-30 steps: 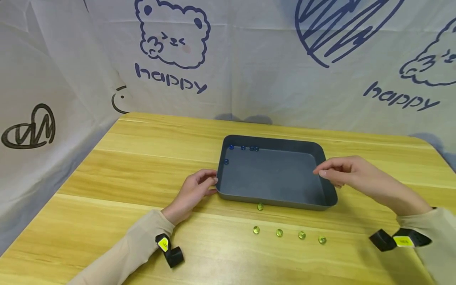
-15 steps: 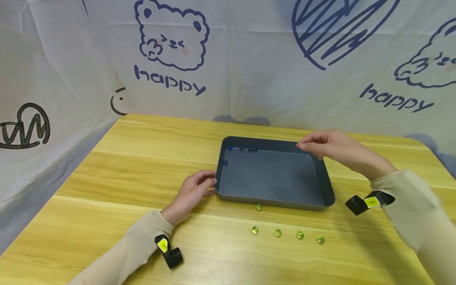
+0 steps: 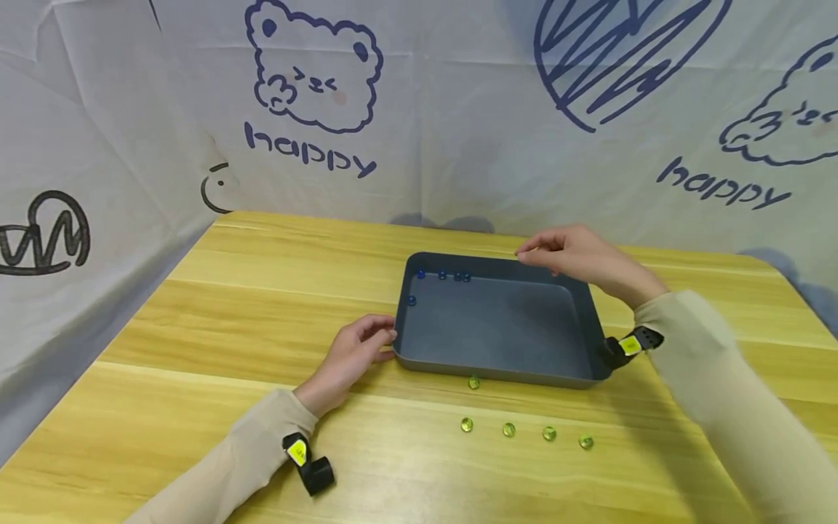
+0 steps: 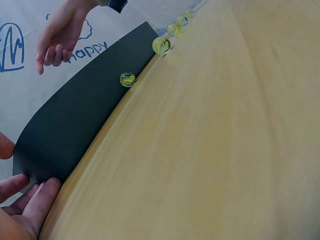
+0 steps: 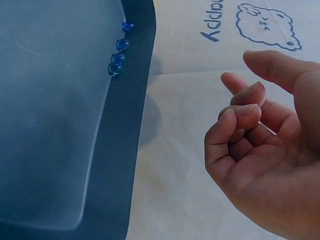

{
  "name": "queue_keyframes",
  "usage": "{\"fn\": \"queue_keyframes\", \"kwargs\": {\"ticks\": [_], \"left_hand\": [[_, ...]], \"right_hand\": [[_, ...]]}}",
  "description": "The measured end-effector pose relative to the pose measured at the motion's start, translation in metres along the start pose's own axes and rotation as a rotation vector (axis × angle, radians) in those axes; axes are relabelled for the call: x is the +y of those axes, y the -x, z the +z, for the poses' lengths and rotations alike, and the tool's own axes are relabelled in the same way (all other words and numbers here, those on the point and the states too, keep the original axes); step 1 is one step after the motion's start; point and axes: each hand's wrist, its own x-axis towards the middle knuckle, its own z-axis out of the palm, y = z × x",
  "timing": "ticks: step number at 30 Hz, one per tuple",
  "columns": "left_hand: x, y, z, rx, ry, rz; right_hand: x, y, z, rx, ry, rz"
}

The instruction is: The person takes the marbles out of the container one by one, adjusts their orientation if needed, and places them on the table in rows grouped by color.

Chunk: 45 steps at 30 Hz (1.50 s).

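Note:
A dark grey rectangular tray [image 3: 497,320] lies on the wooden table. My left hand [image 3: 347,356] rests at its near left corner, fingertips touching the outside of the wall [image 4: 75,120] in the left wrist view. Above the tray's far rim hovers my right hand [image 3: 579,258]. In the right wrist view that hand [image 5: 265,150] holds nothing, its index finger and thumb extended and apart, the other fingers loosely curled. Several blue marbles [image 3: 441,276] sit inside the tray along the far wall and left side. Clear marbles with yellow-green swirls [image 3: 508,429] lie outside, in front of it.
One yellow-green marble [image 3: 474,383] is right by the tray's front wall; several others form a rough row nearer me. A white cloth [image 3: 458,145] with bear drawings hangs behind the far edge of the wooden table [image 3: 229,291].
My right hand has moved from the tray's right side to the far rim, going away and leftward. My left hand stays at the corner. The marbles keep their places.

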Motion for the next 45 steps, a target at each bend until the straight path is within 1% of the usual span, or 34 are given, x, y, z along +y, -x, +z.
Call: {"fn": "queue_keyframes", "kwargs": {"ticks": [7,15,19,23,28,33,36,41,45], "left_hand": [[0.0,0.002,-0.002,0.0,0.002,-0.006],[0.0,0.001,-0.002,-0.007,0.002,-0.002],[0.001,0.001,-0.003,-0.005,0.002,0.002],[0.0,0.001,-0.002,-0.011,0.005,0.004],[-0.001,0.001,0.0,-0.013,0.013,0.005],[0.0,0.0,0.001,-0.013,0.013,0.001],[0.0,0.0,0.0,-0.012,0.008,0.005],[-0.001,0.0,0.0,-0.005,0.008,0.005],[0.0,-0.001,0.0,-0.003,0.0,-0.001]], "right_hand": [[-0.011,-0.022,0.016,-0.025,0.033,-0.029],[-0.017,-0.04,0.029,0.008,0.035,-0.072],[-0.021,-0.052,0.039,0.002,0.059,-0.121],[-0.025,-0.063,0.051,-0.024,0.077,-0.166],[-0.027,-0.072,0.061,-0.079,0.033,-0.193],[-0.026,-0.079,0.067,-0.128,-0.02,-0.184],[-0.026,-0.082,0.071,-0.156,-0.027,-0.179],[-0.029,-0.087,0.079,-0.184,0.004,-0.2],[-0.031,-0.093,0.087,-0.181,0.074,-0.221]]}}
